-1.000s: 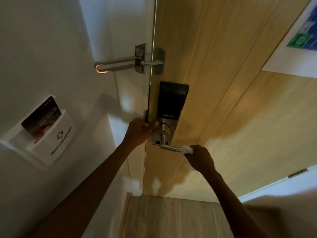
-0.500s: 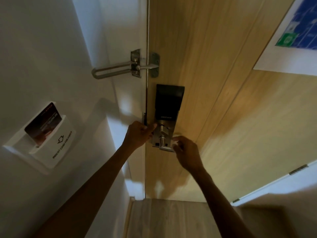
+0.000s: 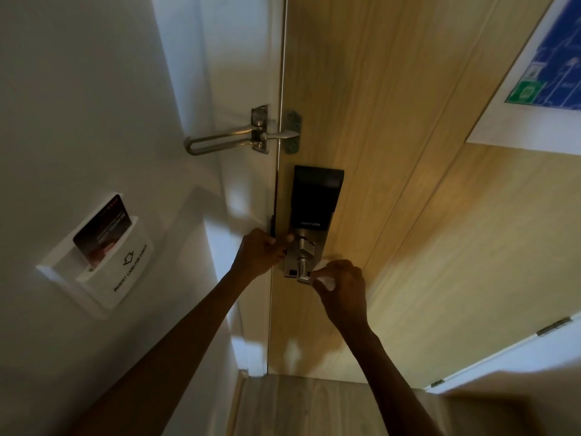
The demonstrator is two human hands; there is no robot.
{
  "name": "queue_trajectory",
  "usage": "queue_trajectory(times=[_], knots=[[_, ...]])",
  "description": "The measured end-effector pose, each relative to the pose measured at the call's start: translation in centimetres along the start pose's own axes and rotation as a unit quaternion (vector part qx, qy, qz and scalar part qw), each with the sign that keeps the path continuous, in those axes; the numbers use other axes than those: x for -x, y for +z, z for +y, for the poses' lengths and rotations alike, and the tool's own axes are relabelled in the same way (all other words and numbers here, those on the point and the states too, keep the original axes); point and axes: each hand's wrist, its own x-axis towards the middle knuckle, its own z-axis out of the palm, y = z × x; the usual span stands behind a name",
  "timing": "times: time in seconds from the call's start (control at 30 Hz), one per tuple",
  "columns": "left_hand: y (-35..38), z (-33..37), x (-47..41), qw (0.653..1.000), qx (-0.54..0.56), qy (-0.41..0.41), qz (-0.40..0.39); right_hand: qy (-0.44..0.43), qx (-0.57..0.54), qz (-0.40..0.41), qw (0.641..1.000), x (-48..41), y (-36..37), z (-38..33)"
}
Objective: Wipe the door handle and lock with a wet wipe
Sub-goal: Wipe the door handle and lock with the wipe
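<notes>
A black and silver smart lock [image 3: 314, 206] is fixed on the wooden door [image 3: 393, 121] near its left edge. The metal lever handle [image 3: 302, 272] juts out at the lock's lower end, mostly hidden by my right hand. My right hand [image 3: 341, 287] is closed around a white wet wipe [image 3: 325, 280] and presses it on the handle close to its pivot. My left hand [image 3: 259, 254] grips the door's edge just left of the lock, thumb on the lock plate.
A metal swing-bar door guard [image 3: 242, 140] spans frame and door above the lock. A white key-card holder [image 3: 107, 262] with a dark card sits on the left wall. A blue evacuation plan [image 3: 547, 67] hangs at upper right. Wooden floor [image 3: 314, 407] lies below.
My right hand has slid the wipe along the handle from its outer end to the pivot by the lock. My left hand has stayed on the door edge.
</notes>
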Motion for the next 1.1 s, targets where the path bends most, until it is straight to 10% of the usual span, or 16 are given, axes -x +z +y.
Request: queue_trajectory(times=[0.2,0.4,0.7,0.9,1.1], knots=[[0.0,0.1,0.1,1.000,-0.006,-0.001,0.004,-0.080,-0.056,-0.068,0.993,-0.3,-0.8,-0.6],[0.0,0.3,0.2,1.000,0.016,-0.006,-0.001,0.014,-0.105,-0.092,0.990,-2.3,-1.1,0.1],[-0.1,0.3,-0.2,0.999,0.029,-0.020,0.003,-0.029,0.034,-0.283,0.958,-4.0,-0.7,0.2],[0.1,0.3,0.0,0.999,0.033,-0.018,0.002,-0.085,0.044,-0.251,0.963,-3.3,-4.4,4.8],[0.1,0.2,0.1,0.999,0.035,-0.008,0.004,0.128,-0.210,-0.207,0.947,-1.1,-5.4,7.0]])
